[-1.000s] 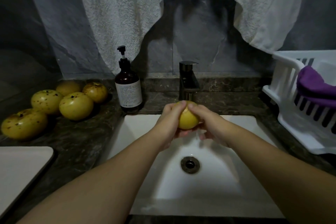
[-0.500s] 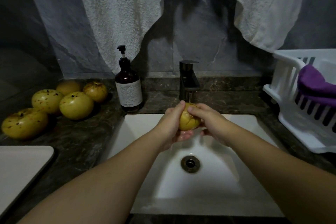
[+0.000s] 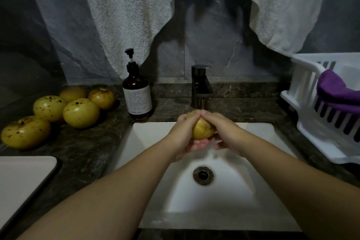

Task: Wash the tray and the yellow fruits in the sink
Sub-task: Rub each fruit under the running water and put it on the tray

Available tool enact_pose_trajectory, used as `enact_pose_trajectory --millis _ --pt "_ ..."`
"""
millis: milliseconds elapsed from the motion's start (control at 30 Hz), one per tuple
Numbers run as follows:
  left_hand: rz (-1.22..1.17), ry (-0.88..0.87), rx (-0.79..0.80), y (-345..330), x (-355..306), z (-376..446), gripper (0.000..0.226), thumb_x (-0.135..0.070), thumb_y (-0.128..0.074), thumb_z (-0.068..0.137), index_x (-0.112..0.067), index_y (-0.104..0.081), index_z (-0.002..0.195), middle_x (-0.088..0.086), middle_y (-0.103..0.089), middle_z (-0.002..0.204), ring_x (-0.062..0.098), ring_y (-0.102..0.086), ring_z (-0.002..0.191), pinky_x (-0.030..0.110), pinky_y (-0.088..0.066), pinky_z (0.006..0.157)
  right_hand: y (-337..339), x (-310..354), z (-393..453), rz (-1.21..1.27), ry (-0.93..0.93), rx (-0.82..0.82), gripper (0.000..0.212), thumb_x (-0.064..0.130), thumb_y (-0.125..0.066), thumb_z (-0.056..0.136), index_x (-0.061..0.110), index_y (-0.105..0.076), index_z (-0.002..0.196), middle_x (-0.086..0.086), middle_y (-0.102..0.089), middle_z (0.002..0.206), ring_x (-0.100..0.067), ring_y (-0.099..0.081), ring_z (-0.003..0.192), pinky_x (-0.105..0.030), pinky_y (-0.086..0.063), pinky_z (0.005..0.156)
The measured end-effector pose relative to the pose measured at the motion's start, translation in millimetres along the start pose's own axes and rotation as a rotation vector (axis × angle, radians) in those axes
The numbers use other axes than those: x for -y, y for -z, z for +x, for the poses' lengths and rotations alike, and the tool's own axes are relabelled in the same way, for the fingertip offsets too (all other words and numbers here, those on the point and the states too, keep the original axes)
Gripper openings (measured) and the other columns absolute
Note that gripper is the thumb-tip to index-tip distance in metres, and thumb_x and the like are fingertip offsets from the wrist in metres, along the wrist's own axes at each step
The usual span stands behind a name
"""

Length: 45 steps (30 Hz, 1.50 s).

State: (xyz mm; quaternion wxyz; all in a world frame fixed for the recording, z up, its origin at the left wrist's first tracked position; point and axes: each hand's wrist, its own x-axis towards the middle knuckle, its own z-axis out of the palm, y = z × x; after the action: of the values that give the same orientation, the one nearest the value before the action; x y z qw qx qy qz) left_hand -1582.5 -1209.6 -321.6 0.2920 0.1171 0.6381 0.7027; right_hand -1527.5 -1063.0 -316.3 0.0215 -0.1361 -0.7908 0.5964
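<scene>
Rolled since before, the yellow fruit (image 3: 201, 129) sits half hidden, gripped by both hands (image 3: 202, 132)

yellow fruit (image 3: 201, 130) held over sink (image 3: 259, 132) | five fruits (image 3: 80, 112) on counter | tray (image 3: 21, 179) left

Lighting is dim overall with a cool grey cast. The white sink (image 3: 243, 191) is the brightest surface; the bench (image 3: 93, 152) and wall corners fall into deep shadow. Towels (image 3: 132, 15) cast dark shadows on the wall. Wide-angle bending shows at the edges. Slight blur around the hands (image 3: 200, 134).
</scene>
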Motion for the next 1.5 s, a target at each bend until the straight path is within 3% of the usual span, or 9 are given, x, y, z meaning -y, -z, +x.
enact_pose_trajectory --millis 133,267,467,633,800,1000,1167,1333,1500 --pt "0.035 0.081 -0.034 3.2 -1.9 -0.4 0.058 -0.079 -0.048 0.092 -0.031 -0.060 0.124 0.012 -0.072 0.094 0.015 -0.069 0.060 0.024 -0.053 0.049 1.5 -2.7 -0.2 -0.019 0.104 0.016 0.053 0.069 -0.061 0.080 0.047 -0.053 0.127 0.005 -0.063 0.122 -0.019 -0.062 0.111 -0.048 -0.053 0.094" --pt "0.034 -0.042 -0.044 1.7 -0.3 4.0 0.049 -0.069 -0.054 0.096 -0.031 -0.051 0.127 0.018 -0.067 0.117 0.020 -0.070 0.065 0.027 -0.052 0.052 -4.6 2.8 0.2 0.017 -0.031 -0.009 0.070 0.089 -0.046 0.076 0.041 -0.056 0.127 0.002 -0.067 0.118 -0.021 -0.066 0.107 -0.042 -0.055 0.082" --pt "0.020 0.027 -0.017 1.9 -2.6 3.2 0.061 -0.080 -0.046 0.093 -0.032 -0.057 0.128 0.014 -0.072 0.103 0.016 -0.068 0.062 0.022 -0.049 0.049 -1.5 -3.1 0.1 0.006 0.105 -0.037 0.068 0.077 -0.058 0.072 0.037 -0.055 0.127 0.003 -0.063 0.122 -0.017 -0.061 0.110 -0.038 -0.051 0.084" --pt "-0.013 -0.097 -0.039 0.3 -0.1 4.6 0.030 -0.060 -0.062 0.096 -0.042 -0.055 0.118 0.013 -0.063 0.125 0.024 -0.074 0.093 0.026 -0.055 0.059 -1.3 -1.8 3.4 0.010 -0.019 -0.016 0.077 0.091 -0.048 0.072 0.041 -0.054 0.130 0.003 -0.067 0.119 -0.020 -0.066 0.109 -0.041 -0.054 0.082" --pt "-0.012 -0.057 0.005 0.7 -0.1 3.5 0.036 -0.068 -0.063 0.090 -0.048 -0.055 0.118 0.013 -0.067 0.111 0.018 -0.072 0.069 0.025 -0.054 0.053 3.1 -5.5 4.0 0.109 0.051 -0.021 0.064 0.068 -0.067 0.074 0.039 -0.056 0.129 -0.002 -0.066 0.126 -0.025 -0.063 0.118 -0.058 -0.049 0.103" --pt "0.025 -0.171 -0.045 0.9 3.1 8.5 0.086 -0.066 -0.083 0.063 -0.036 -0.052 0.138 0.007 -0.067 0.127 0.025 -0.075 0.102 0.039 -0.063 0.082 1.6 -1.3 -2.0 0.135 -0.114 0.085 0.069 0.087 -0.045 0.082 0.037 -0.061 0.127 -0.008 -0.077 0.109 -0.018 -0.070 0.104 -0.038 -0.054 0.084" --pt "-0.030 -0.120 0.031 0.0 -1.0 5.4 0.058 -0.065 -0.073 0.082 -0.044 -0.056 0.133 0.012 -0.067 0.124 0.019 -0.076 0.084 0.027 -0.056 0.061 11.7 -3.6 -5.6 0.286 -0.029 0.064 0.055 0.059 -0.069 0.082 0.031 -0.062 0.128 -0.012 -0.070 0.126 -0.024 -0.071 0.106 -0.039 -0.049 0.081" --pt "0.054 -0.202 0.009 -2.1 6.2 8.7 0.059 -0.035 -0.073 0.095 -0.025 -0.048 0.146 0.008 -0.062 0.134 0.029 -0.071 0.111 0.046 -0.062 0.089 14.2 -3.9 -4.7 0.299 -0.135 0.169 0.059 0.075 -0.054 0.086 0.035 -0.063 0.128 -0.009 -0.076 0.112 -0.019 -0.075 0.085 -0.035 -0.052 0.072" --pt "0.036 -0.071 0.085 -5.0 -0.4 2.5 0.040 -0.053 -0.059 0.101 -0.032 -0.053 0.135 0.008 -0.068 0.106 0.015 -0.065 0.067 0.028 -0.058 0.062 15.9 -7.3 -3.4 0.284 -0.026 0.044 0.063 0.053 -0.077 0.076 0.029 -0.057 0.132 -0.010 -0.071 0.120 -0.022 -0.071 0.100 -0.033 -0.052 0.070"
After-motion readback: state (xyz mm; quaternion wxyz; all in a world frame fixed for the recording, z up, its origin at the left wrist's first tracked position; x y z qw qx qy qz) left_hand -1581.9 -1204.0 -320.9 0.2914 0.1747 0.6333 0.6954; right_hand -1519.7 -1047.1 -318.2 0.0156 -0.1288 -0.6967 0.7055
